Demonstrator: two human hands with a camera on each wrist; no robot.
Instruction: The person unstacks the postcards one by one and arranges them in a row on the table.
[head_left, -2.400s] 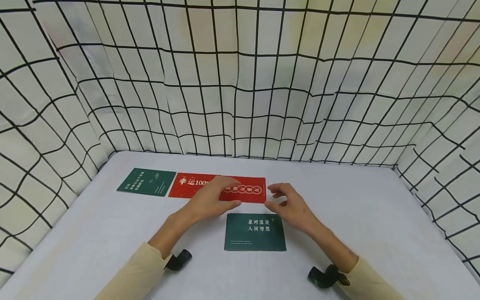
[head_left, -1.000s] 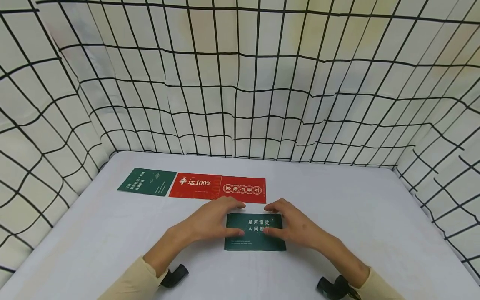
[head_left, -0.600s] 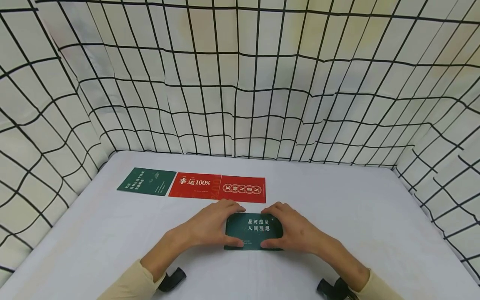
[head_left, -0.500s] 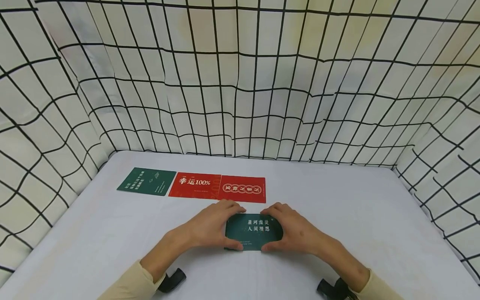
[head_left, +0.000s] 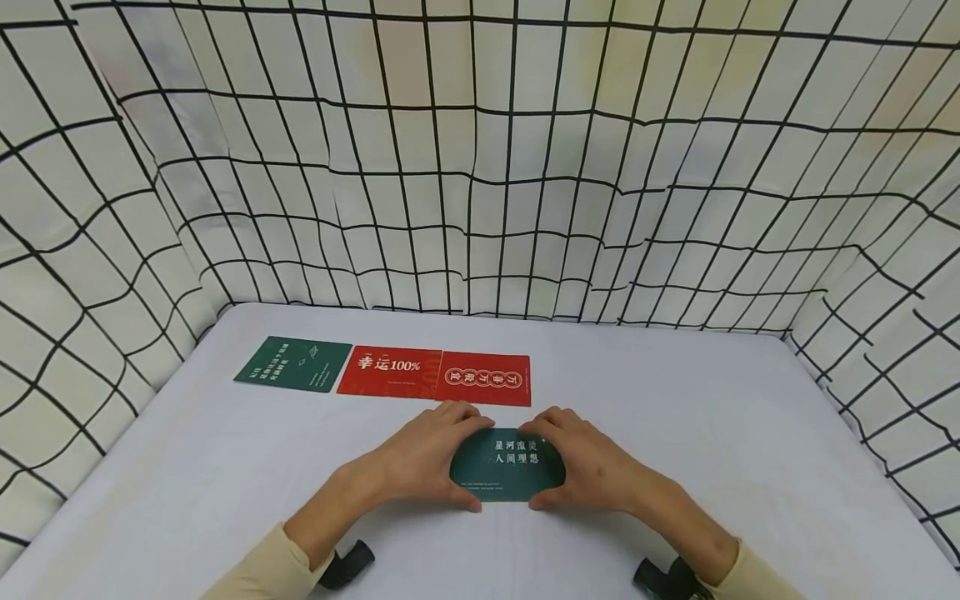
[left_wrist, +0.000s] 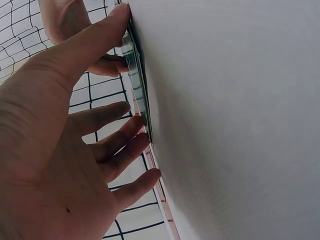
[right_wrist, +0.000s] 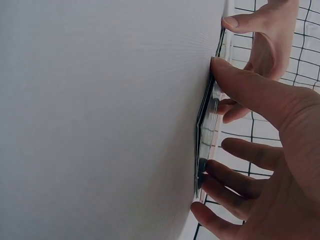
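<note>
A dark green postcard [head_left: 506,467] with white lettering lies on the white table in front of the person. Layered edges in the right wrist view suggest more than one card [right_wrist: 204,122] there. At its left end the left hand [head_left: 420,454] pinches it, thumb at the near edge and fingers at the far edge. The right hand [head_left: 596,462] grips the right end the same way. Both hands cover the card's ends. Two red postcards, one with "100%" lettering [head_left: 393,372] and one with circled characters [head_left: 483,379], lie side by side beyond the hands.
Another green postcard [head_left: 294,364] lies at the left end of the far row, beside the red ones. White walls hung with black netting [head_left: 495,200] enclose the table [head_left: 675,392] at the back and sides.
Both hands came back from beside the red postcards to the near green one. Their thumbs slid from its face down to the near edge. The far row stays put.
</note>
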